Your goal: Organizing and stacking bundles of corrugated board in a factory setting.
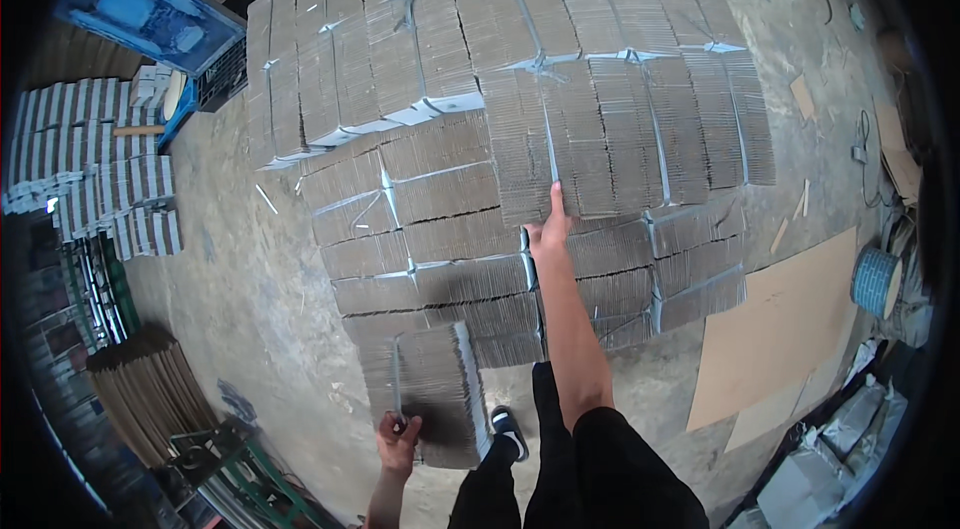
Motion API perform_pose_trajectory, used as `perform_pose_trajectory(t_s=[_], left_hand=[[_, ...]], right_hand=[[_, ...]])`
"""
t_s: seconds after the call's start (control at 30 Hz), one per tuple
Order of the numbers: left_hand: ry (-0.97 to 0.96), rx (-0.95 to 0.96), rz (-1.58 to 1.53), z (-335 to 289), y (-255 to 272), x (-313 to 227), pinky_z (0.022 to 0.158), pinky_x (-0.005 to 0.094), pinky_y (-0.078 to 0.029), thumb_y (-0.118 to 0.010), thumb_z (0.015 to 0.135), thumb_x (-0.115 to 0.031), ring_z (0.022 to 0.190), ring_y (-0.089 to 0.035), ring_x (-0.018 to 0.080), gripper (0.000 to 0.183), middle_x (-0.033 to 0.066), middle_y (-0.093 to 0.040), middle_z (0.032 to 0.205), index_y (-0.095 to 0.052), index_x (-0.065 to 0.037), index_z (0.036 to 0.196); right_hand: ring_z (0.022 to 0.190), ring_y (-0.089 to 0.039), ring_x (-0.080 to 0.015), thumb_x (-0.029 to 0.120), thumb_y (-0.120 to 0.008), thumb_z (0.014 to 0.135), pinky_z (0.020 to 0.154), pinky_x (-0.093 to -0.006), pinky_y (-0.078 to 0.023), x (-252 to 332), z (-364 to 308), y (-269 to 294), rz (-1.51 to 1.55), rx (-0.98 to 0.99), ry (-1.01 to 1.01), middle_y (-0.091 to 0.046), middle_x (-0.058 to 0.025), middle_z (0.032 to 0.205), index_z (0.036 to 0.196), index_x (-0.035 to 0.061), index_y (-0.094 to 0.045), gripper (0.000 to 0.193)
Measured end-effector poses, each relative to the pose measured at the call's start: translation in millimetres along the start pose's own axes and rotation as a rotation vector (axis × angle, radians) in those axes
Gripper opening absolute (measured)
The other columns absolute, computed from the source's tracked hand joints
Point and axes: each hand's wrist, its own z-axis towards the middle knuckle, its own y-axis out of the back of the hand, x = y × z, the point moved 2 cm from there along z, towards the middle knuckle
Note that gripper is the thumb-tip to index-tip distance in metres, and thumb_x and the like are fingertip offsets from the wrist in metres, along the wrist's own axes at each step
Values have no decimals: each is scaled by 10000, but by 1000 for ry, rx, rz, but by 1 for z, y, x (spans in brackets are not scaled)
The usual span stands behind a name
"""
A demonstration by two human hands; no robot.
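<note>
Strapped cardboard bundle (432, 391), near left
Your left hand (399, 435): clamped on its strap (397, 374); right hand (549, 229): at stacked bundles (580, 144), grip cannot be told; keep your pull even, bundle level

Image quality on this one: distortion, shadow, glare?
Head view: fisheye bends edges, corners black; head view: dark shadow across the low cardboard bundle by the left hand; head view: bright glare spot beside the striped stack at far left; head view: strapped bundles fairly evenly lit.
</note>
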Motion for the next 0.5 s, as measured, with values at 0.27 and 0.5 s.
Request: perform_pose_trajectory(t_s=[0.27, 0.5], left_hand=[[92, -50, 18, 67, -62, -24, 410, 259, -329, -717, 809, -128, 481, -386, 65, 340, -19, -413, 620, -401, -105, 688], [-180, -32, -326, 176, -114, -90, 402, 232, -327, -705, 836, -73, 484, -374, 52, 331, -38, -390, 625, -394, -124, 738]], right_hand=[[1301, -367, -380, 273, -733, 828, 966, -698, -383, 12, -2, 5, -115, -35, 15, -303, -142, 1446, 1441, 170, -136, 862], [1333, -320, -395, 364, -750, 799, 999, -706, -325, 14, -5, 5, -231, 53, 29, -233, -157, 1477, 1469, 169, -41, 995]])
